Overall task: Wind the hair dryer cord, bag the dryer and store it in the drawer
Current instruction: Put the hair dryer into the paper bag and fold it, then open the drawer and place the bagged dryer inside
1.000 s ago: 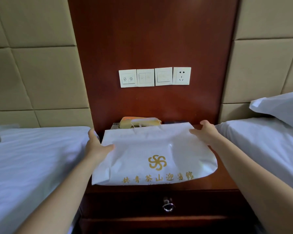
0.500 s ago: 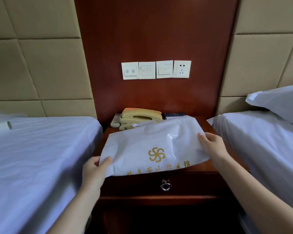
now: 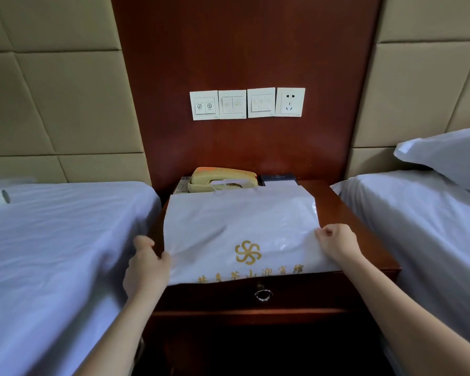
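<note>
A person's left hand (image 3: 147, 264) and right hand (image 3: 337, 245) held a white plastic bag (image 3: 242, 223) flat on a dark wooden nightstand (image 3: 364, 240) at the centre of the frame, between two white-sheeted beds. The left hand, at the bag's lower left, curled its fingers round the near corner. The right hand, at lower right, pinched the film beside the opposite near corner.

The bag's near edge, printed with a gold emblem and characters, overhung the closed drawer (image 3: 304, 291) and its ring pull (image 3: 263, 294) just below. The end with the cut-out handle lay toward the back, against a yellow telephone (image 3: 223, 179). A row of wall switches (image 3: 247, 103) sat above.

The hair dryer was not in sight, and whether it lay inside the bag could not be told. The bag lay fairly flat, with shallow creases.

The film looked thin, soft and slick. Empty, it would likely weigh next to nothing, slide easily on the polished wood and crumple rather than keep a shape. With a dryer inside, the weight would probably drop to the lowest point. A hold at the handle cut-out, or both hands gathering the mouth, seemed safer than the corners, where the film could stretch or slip from the fingers.
</note>
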`<action>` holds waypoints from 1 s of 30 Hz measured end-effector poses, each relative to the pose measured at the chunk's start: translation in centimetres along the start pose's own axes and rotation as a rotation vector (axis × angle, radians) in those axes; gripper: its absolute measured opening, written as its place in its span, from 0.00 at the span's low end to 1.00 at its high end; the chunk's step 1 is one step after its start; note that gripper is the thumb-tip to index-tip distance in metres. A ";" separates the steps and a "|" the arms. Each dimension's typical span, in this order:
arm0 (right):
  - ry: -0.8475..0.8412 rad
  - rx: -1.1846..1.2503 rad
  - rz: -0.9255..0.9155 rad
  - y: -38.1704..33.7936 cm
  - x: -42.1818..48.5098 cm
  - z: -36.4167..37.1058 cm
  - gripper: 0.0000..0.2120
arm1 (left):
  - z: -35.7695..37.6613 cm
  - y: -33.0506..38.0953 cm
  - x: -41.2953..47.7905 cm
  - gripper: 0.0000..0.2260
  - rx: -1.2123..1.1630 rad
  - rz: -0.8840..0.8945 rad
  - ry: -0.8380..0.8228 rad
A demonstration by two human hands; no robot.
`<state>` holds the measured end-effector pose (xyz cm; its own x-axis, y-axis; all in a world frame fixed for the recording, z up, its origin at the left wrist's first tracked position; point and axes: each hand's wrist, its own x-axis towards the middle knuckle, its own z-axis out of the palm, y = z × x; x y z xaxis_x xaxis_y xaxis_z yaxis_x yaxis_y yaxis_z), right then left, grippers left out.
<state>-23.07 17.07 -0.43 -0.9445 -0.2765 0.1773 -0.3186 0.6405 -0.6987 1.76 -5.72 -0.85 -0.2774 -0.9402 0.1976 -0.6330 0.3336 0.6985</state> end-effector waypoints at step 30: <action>-0.429 0.286 0.136 1.4 -11.7 5.0 0.15 | 5.3 1.2 -10.9 0.20 -0.160 0.169 -0.783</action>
<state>-12.03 17.68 -6.95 -0.8392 -0.5112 -0.1855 -0.1045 0.4864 -0.8675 0.20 5.31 -5.78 -0.8221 -0.5376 -0.1875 -0.4430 0.3969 0.8039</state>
